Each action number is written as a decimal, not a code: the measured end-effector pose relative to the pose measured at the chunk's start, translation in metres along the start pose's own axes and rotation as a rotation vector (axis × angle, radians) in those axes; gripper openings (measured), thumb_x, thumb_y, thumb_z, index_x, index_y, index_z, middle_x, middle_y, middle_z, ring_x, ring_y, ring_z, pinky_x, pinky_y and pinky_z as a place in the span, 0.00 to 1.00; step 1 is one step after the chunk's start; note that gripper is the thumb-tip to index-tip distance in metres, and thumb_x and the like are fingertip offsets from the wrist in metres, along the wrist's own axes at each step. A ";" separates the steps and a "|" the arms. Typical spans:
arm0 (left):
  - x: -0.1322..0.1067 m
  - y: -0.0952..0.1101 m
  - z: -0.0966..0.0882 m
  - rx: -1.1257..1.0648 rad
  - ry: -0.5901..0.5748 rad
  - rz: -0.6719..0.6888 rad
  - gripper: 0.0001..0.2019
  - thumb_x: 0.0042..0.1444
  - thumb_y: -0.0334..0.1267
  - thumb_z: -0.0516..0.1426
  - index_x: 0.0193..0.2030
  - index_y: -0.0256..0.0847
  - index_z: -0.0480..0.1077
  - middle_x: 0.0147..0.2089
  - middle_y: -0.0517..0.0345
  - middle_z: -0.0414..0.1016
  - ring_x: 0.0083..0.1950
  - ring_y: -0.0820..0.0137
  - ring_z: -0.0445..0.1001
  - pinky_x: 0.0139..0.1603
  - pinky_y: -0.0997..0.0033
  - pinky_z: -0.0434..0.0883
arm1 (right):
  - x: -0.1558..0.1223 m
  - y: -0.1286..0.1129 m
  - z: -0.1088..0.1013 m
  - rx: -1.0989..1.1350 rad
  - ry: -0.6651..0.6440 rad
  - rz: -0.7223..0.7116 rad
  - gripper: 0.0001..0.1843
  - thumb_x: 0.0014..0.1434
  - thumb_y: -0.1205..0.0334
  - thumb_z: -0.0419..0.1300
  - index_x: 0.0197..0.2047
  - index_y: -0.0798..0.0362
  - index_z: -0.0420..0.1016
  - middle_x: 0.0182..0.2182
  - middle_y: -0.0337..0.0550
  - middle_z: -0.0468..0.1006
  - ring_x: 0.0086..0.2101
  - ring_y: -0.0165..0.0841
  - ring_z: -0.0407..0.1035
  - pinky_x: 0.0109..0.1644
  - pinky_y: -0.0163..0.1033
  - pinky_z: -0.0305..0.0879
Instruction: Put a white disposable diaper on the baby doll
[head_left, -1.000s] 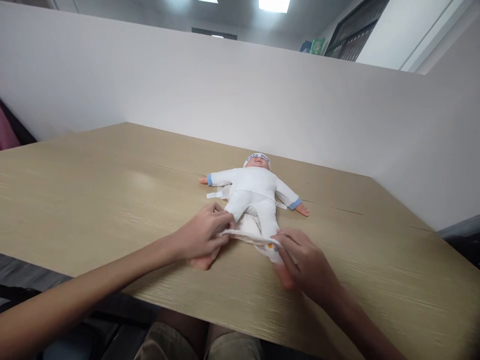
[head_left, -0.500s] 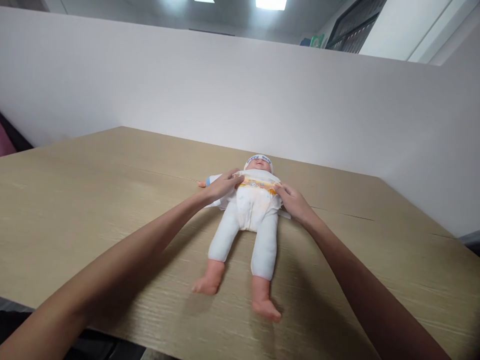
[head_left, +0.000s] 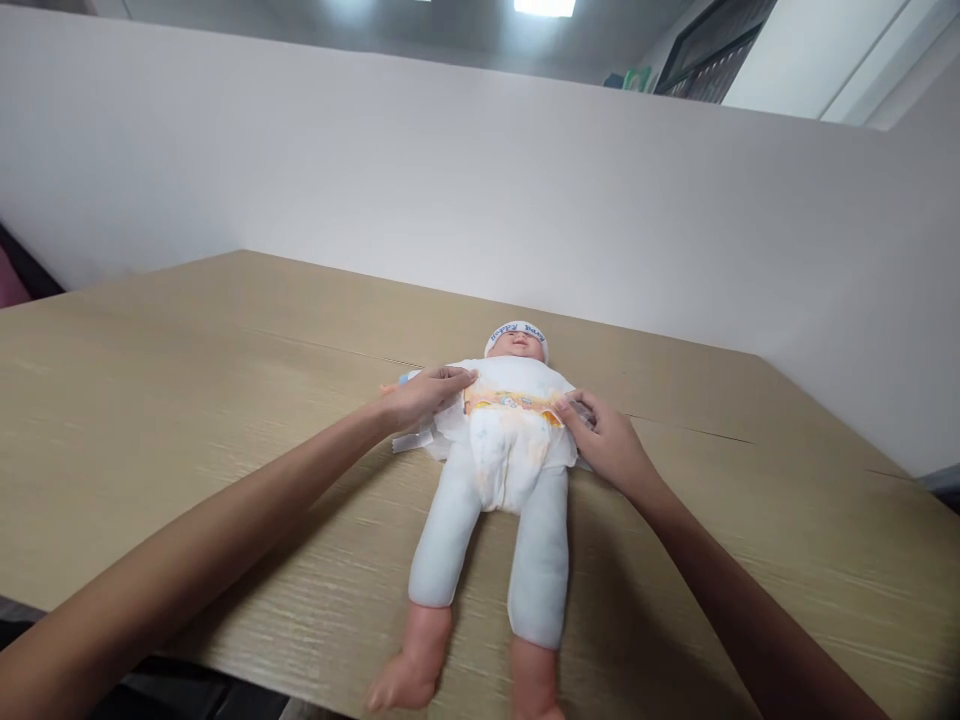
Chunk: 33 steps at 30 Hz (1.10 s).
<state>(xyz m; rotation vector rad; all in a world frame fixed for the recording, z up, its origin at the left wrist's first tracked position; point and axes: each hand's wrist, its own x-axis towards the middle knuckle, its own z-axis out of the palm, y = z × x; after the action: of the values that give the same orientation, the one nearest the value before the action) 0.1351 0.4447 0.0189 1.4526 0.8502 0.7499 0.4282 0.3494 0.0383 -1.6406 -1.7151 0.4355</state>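
Observation:
A baby doll [head_left: 463, 550] lies on its back, feet toward me, in white clothes and a white headband with blue lettering. A white diaper [head_left: 510, 455] with an orange patterned waistband covers its front between the legs and up to the belly. My left hand [head_left: 424, 398] is closed at the waistband's left end, thumb and fingers pressed together by the doll's side. At the right end, my right hand [head_left: 609, 435] pinches the diaper's edge, thumb on the front. The diaper's back wings show beside the hips, the left one with a pale tape tab [head_left: 412, 441]. The doll's right-side arm is hidden.
The doll rests on a wide wood-grain table [head_left: 225, 400] with thin seams across it. A white partition wall [head_left: 450, 180] rises behind the table's far edge. A dark object [head_left: 943, 484] stands past the right edge, and something pink and black past the left.
The doll has slid toward me, its feet now reaching the bottom of the view. Both hands have moved slightly down and outward, and more of the diaper's left wing shows.

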 end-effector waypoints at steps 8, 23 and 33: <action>-0.031 0.037 0.010 0.471 0.269 0.281 0.22 0.73 0.59 0.55 0.55 0.45 0.78 0.61 0.52 0.82 0.61 0.57 0.76 0.63 0.55 0.72 | -0.044 0.035 -0.006 -0.154 0.182 -0.040 0.21 0.69 0.40 0.57 0.47 0.49 0.78 0.39 0.47 0.85 0.34 0.40 0.77 0.42 0.44 0.69; -0.016 0.037 0.094 1.069 0.029 0.528 0.18 0.66 0.50 0.63 0.59 0.50 0.80 0.64 0.54 0.79 0.66 0.48 0.68 0.70 0.41 0.68 | -0.056 0.066 0.009 -0.148 0.073 0.165 0.27 0.60 0.31 0.64 0.30 0.45 0.68 0.21 0.35 0.72 0.26 0.36 0.67 0.34 0.41 0.58; -0.012 0.043 0.109 1.198 0.097 0.459 0.28 0.58 0.65 0.65 0.60 0.53 0.81 0.66 0.49 0.74 0.65 0.42 0.66 0.63 0.35 0.71 | -0.040 0.036 -0.025 0.355 0.082 0.174 0.30 0.61 0.28 0.64 0.29 0.48 0.69 0.22 0.31 0.62 0.25 0.31 0.56 0.31 0.37 0.53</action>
<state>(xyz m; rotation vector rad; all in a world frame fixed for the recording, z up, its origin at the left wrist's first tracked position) 0.2250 0.3779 0.0555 2.7574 1.1224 0.6462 0.4685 0.3097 0.0207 -1.5259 -1.3493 0.7027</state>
